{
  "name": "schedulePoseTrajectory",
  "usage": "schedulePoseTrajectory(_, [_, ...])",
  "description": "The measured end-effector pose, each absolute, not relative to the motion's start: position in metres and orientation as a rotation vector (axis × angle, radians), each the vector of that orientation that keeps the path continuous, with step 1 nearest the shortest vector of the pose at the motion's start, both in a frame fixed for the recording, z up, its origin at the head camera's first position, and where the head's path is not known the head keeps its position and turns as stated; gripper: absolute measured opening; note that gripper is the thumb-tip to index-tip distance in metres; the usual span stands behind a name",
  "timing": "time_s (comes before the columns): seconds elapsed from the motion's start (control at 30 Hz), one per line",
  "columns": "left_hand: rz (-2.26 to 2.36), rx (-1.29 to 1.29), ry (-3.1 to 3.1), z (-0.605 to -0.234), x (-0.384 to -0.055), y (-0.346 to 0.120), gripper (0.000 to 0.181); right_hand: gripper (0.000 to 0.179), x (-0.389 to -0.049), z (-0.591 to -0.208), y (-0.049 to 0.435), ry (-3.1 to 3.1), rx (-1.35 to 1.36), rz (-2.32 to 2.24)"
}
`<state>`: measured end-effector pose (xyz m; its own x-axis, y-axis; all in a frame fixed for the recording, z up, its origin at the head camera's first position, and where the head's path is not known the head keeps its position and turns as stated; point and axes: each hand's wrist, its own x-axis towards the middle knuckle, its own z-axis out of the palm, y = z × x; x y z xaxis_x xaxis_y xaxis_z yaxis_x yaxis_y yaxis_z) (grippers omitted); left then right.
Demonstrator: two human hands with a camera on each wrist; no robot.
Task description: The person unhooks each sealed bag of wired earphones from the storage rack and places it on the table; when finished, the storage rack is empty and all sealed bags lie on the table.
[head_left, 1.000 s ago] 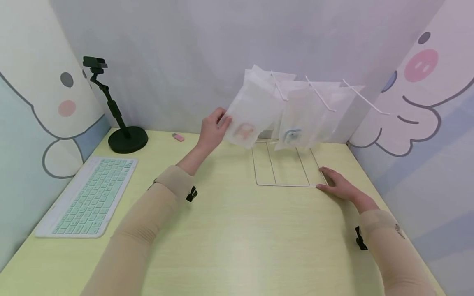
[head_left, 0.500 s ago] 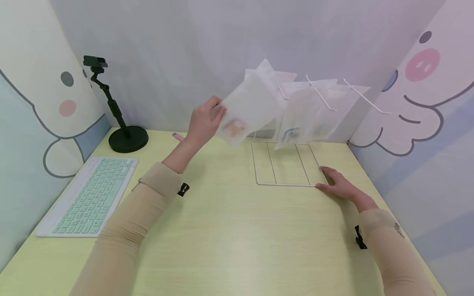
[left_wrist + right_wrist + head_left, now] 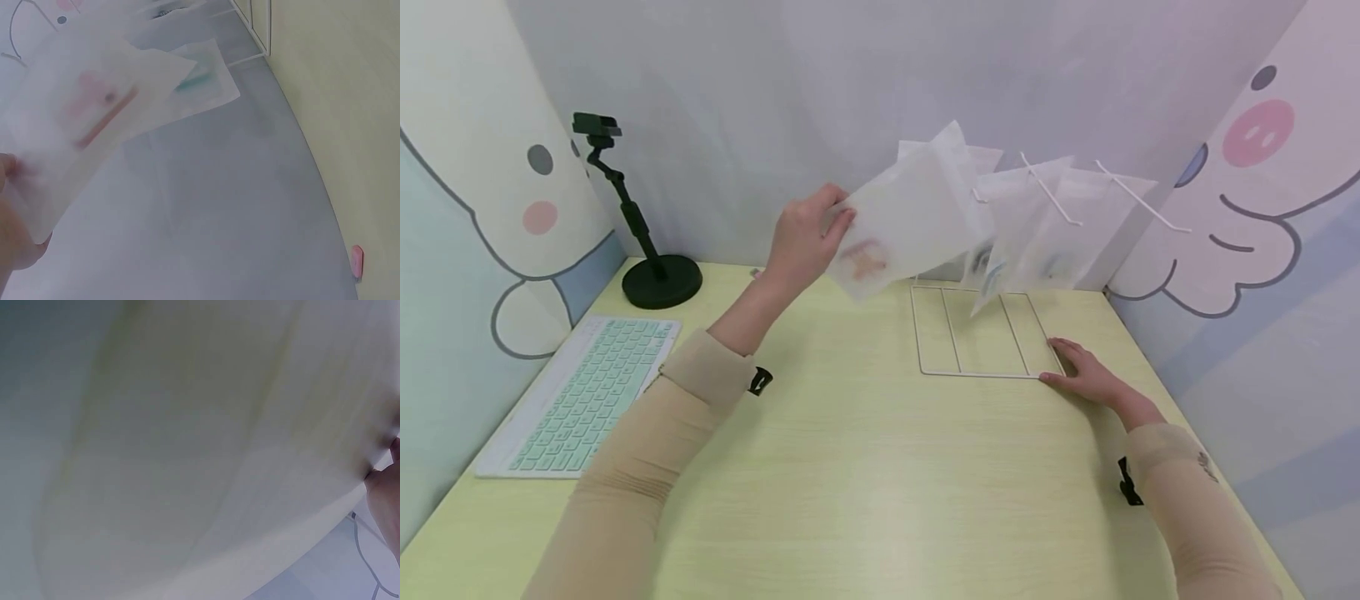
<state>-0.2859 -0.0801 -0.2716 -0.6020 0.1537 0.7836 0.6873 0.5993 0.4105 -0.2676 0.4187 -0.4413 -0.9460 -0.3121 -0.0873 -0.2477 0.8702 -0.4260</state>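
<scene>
In the head view, my left hand (image 3: pixel 805 233) pinches the lower left edge of a translucent white bag (image 3: pixel 917 208). The bag is tilted, an orange-pink shape showing through its low corner. Its upper right part overlaps the first hook of a white wire rack, whose flat base (image 3: pixel 977 376) lies on the table. Other translucent bags hang behind it and beside it, such as the right one (image 3: pixel 1097 217), on the second hook (image 3: pixel 1048 193) and third hook (image 3: pixel 1127 191). My right hand (image 3: pixel 1086 375) rests on the front right corner of the base, fingers extended.
On the table's left lies a white keyboard (image 3: pixel 505 433) with mint keys. Behind it a black stand (image 3: pixel 662 287) holds a small device. A small pink block (image 3: pixel 357 261) lies near the back edge, mostly hidden by my left wrist in the head view. Walls enclose three sides.
My left hand has moved left and slightly up, pulling the pinched bag's lower corner with it and tilting it further. Neighbouring bags have swung and shifted. The right hand has stayed in place.
</scene>
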Motion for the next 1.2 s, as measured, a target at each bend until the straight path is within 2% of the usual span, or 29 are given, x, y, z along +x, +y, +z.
schedulePoseTrajectory(0.67, [-0.996, -0.723, -2.008, -0.262, -0.248, -0.084, 0.014, 0.083, -0.269, -0.444, 0.42, 2.901, -0.436, -0.607])
schedulePoseTrajectory(0.97, [-1.17, -0.633, -2.098, -0.276, -0.244, -0.103, 0.013, 0.083, -0.268, -0.442, 0.418, 2.896, -0.433, -0.619])
schedulePoseTrajectory(1.2, [-1.249, -0.524, -2.147, -0.29, -0.238, -0.124, 0.03, 0.083, -0.268, -0.443, 0.419, 2.898, -0.419, -0.603])
